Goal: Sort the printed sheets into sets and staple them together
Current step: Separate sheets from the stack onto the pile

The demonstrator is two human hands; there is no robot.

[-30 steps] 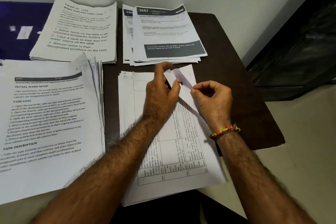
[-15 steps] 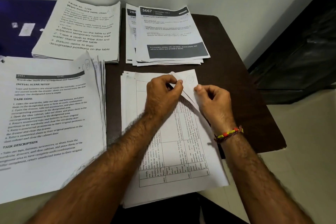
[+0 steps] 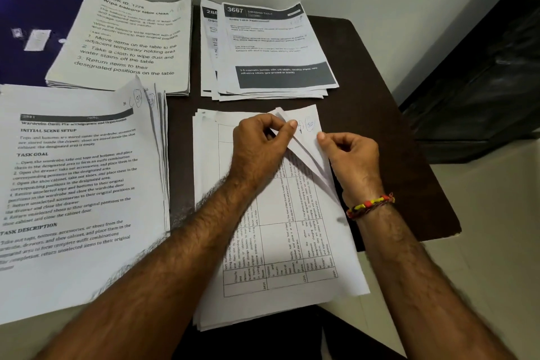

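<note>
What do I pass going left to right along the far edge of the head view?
Purple folder → "Wipe balcony table clean" stack → "3667" stack → bare dark table.

On your table [image 3: 380, 114] four stacks lie: the near-right stack [image 3: 277, 242] under both your hands, a bigger stack [image 3: 73, 184] left of it, and behind these a far-left stack [image 3: 125, 38] beside a far-right stack [image 3: 277, 47].
</note>
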